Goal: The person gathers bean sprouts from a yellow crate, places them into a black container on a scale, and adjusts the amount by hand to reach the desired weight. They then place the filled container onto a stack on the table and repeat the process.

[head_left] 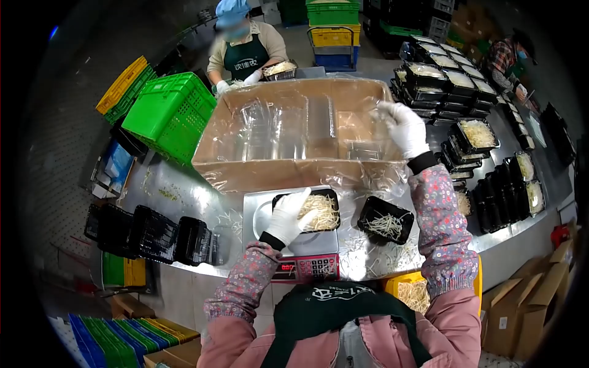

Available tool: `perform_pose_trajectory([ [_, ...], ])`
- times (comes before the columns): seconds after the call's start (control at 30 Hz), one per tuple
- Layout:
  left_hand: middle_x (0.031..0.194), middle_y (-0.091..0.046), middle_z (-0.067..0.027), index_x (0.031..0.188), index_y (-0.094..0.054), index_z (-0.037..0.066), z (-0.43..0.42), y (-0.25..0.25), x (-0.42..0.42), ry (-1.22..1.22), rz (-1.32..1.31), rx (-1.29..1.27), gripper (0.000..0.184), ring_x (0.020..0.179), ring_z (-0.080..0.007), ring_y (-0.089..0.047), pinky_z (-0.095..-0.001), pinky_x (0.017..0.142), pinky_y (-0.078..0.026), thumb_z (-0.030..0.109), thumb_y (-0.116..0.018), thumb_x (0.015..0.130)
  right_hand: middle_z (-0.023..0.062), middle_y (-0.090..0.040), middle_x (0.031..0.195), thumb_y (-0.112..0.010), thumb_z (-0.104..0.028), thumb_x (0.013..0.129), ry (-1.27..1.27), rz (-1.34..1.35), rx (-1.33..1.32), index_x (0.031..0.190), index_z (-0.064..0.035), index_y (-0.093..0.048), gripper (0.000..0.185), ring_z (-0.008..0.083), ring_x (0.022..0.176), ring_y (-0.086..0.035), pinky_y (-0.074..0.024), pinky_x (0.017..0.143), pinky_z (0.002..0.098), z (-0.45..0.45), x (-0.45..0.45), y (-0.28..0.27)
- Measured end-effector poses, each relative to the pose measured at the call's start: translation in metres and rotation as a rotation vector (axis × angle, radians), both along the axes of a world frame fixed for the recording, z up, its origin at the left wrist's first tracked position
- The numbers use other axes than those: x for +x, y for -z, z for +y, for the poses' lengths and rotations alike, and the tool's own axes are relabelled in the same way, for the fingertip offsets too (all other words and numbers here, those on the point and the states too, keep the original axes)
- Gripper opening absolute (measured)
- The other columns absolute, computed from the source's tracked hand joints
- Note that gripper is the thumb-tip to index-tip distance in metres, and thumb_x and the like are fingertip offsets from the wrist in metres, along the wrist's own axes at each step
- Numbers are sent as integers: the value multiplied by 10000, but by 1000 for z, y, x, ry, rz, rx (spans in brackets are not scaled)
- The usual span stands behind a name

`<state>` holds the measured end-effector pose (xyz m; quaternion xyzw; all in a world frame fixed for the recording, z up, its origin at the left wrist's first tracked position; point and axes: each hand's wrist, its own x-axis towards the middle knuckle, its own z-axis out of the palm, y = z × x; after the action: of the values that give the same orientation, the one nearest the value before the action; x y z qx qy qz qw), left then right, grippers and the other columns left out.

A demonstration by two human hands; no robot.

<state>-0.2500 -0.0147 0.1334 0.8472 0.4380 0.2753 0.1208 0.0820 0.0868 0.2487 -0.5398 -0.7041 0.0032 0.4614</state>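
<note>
My left hand (288, 218), in a white glove, rests over the left part of a black tray (336, 195) filled with bean sprouts (322, 211). Its fingers are apart and touch the sprouts. That tray sits on a digital scale (294, 247) with a red keypad panel. Over the right side of a large cardboard box (288, 168) is my right hand (405, 127), also gloved, its fingers drawn together near clear plastic; what they pinch is unclear. Inside the box stand stacks of clear plastic lids (270, 132). A second black tray (402, 227), holding fewer sprouts, lies right of the scale.
Stacked empty black trays (156, 236) stand at left, beside a green crate (165, 116). Filled trays (451, 80) pile up at right. A yellow crate of sprouts (412, 295) is near my body. One person (245, 52) works across the table, another (509, 61) at far right.
</note>
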Motion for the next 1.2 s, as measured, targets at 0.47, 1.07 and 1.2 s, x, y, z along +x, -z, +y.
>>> perform_pose_trajectory([
  [0.47, 894, -657, -62, 1260, -561, -8, -48, -33, -38, -197, -1099, -566, 357, 756, -109, -634, -238, 670, -537, -10, -616, 908, 37, -585, 931, -582, 19, 924, -799, 949, -716, 1511, -106, -256, 683, 92, 700, -549, -496, 621, 235, -138, -93, 80],
  [1.07, 1112, -692, -72, 1159, -661, -51, 27, 84, -72, -451, -823, -575, 295, 1003, -142, -620, -279, 898, -485, 151, -638, 944, 204, -666, 1153, -567, -387, 941, -53, 232, -805, 1185, -40, -635, 430, 356, 1109, -617, -471, 948, 396, -73, -128, 159],
  [1.2, 1049, -697, -76, 1123, -674, -33, 39, 95, -81, -386, -889, -707, 255, 939, -143, -632, -273, 847, -495, 125, -653, 924, 92, -681, 945, -640, -255, 923, -229, 628, -889, 1038, -20, -642, 261, 194, 871, -626, -485, 799, 313, -53, -126, 186],
])
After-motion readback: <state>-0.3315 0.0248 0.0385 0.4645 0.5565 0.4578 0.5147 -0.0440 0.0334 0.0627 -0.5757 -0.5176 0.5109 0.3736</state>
